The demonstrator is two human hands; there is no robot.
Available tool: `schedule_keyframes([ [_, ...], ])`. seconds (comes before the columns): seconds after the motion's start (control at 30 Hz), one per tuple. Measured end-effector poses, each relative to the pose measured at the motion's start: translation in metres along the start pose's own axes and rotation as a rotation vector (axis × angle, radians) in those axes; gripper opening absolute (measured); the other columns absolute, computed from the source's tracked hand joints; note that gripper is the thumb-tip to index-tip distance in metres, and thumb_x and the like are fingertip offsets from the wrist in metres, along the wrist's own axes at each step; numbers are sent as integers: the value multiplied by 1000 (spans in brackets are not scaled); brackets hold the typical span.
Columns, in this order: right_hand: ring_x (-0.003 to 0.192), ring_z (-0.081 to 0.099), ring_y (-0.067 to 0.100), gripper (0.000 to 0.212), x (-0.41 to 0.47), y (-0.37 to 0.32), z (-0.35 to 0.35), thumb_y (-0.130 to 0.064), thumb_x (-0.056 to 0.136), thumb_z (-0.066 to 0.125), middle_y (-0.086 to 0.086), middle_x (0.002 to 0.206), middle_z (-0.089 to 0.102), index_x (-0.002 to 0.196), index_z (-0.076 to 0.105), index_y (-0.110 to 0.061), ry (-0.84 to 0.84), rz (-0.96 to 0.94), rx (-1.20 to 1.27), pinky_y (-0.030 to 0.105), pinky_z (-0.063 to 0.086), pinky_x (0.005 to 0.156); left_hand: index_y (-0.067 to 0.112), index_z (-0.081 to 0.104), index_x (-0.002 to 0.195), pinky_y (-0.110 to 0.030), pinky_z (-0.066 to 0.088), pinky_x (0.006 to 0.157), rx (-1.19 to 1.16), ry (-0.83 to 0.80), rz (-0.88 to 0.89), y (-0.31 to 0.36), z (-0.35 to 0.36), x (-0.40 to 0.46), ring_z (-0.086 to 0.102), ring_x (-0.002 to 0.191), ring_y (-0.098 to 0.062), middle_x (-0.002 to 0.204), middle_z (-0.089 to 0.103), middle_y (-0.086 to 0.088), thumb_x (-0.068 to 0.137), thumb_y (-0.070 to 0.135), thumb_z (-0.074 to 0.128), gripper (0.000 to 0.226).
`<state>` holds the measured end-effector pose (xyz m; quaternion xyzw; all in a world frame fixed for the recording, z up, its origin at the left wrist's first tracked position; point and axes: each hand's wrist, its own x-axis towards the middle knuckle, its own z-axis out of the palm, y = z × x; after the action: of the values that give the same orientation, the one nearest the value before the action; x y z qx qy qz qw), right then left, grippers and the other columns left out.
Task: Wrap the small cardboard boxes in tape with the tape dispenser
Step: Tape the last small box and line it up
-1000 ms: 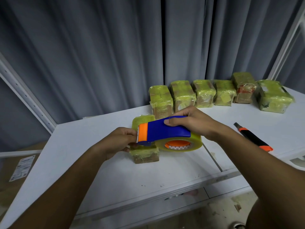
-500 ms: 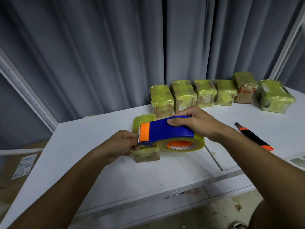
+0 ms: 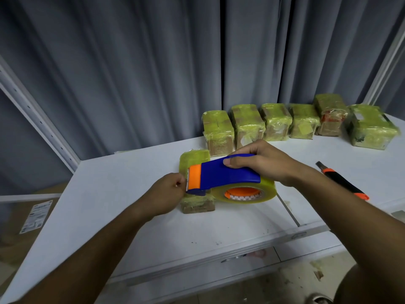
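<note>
Mid-frame we see the right hand point(image 3: 260, 163) gripping the blue-and-orange plastic tape dispenser point(image 3: 228, 177) over a tape-wrapped small cardboard box point(image 3: 196, 183) on the white table point(image 3: 109, 194); left hand point(image 3: 166, 194) pinched at its serrated edge, probably on tape.

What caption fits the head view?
Right hand holds tape dispenser over a wrapped box; left hand at its blade.

We see a tape dispenser point(image 3: 228, 174) of smooth, matt blue and orange plastic, its roll point(image 3: 260, 194) of glossy clear yellowish tape. The box point(image 3: 195, 183) beneath it shows brown cardboard under shiny, wrinkled tape, as do the wrapped boxes point(image 3: 276, 121) in the far row. The table point(image 3: 109, 194) looks like matt white painted metal, scuffed near its edge. Grey cloth curtains point(image 3: 153, 62) hang in soft folds. A utility knife point(image 3: 344, 181) at right is black and orange plastic.
</note>
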<state>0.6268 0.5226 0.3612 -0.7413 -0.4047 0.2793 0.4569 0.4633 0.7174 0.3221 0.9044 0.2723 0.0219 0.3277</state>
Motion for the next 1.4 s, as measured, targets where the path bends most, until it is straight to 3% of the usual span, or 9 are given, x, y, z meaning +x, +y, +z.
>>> schedule_keyframes([
  [0.13,85,76,15,26,0,-1,0,-48,87,69,-5,91,79,96,80,-27,-1,-6,8,28,57,75,3,61,99,-22,42,65,7,12,13,0,-4,0,52,80,-12,102,62,-13,102,12,39,24],
  [0.27,85,76,18,47,-1,-5,-4,-60,71,67,-3,91,79,96,80,-23,-21,-2,-16,34,59,81,6,60,92,-23,41,65,-3,-45,8,0,-7,-1,51,80,-12,96,60,-12,103,12,37,26],
  [0.43,84,76,18,47,-2,-5,-8,-59,71,67,-2,90,79,94,80,-21,-37,-1,-50,29,58,75,17,55,79,-24,41,64,-6,-78,3,-5,-6,2,51,79,-14,84,56,-2,104,16,38,30],
  [0.57,78,75,16,37,-4,-3,-25,-52,81,70,0,87,79,92,80,-18,20,33,-76,29,55,73,22,62,78,-23,42,71,-17,11,-22,-24,-18,3,56,83,-3,93,64,7,102,28,49,28],
  [0.7,82,75,19,46,-6,3,-32,-55,75,70,0,89,79,97,80,-16,26,72,-99,36,58,79,19,66,78,-28,43,69,-54,-53,-94,-34,-11,3,63,91,-18,99,68,-3,101,31,50,29],
  [0.83,84,75,21,33,-2,9,-26,-48,86,73,0,88,79,94,81,-17,36,87,-128,42,58,85,11,68,85,-29,43,67,-127,-26,-158,-33,-5,4,64,91,-25,100,67,-13,99,30,50,29],
  [0.93,82,75,19,31,0,10,-25,-47,88,71,-1,86,79,93,81,-18,48,84,-129,39,57,82,8,68,88,-29,42,66,-115,-5,-147,-34,-2,4,64,92,-27,99,67,-14,101,34,46,36],
  [1.1,75,72,12,29,3,14,-17,-47,89,72,-5,79,76,87,80,-19,55,61,-179,28,51,70,11,50,67,-29,38,64,16,29,-94,-39,2,10,47,63,-15,68,50,-3,97,52,48,50],
  [1.4,76,71,11,30,14,26,-8,-46,89,71,-4,81,77,90,81,-18,44,90,-179,26,51,69,19,28,51,-30,28,56,145,-10,-171,-50,11,27,33,51,-18,49,27,4,93,53,55,60],
])
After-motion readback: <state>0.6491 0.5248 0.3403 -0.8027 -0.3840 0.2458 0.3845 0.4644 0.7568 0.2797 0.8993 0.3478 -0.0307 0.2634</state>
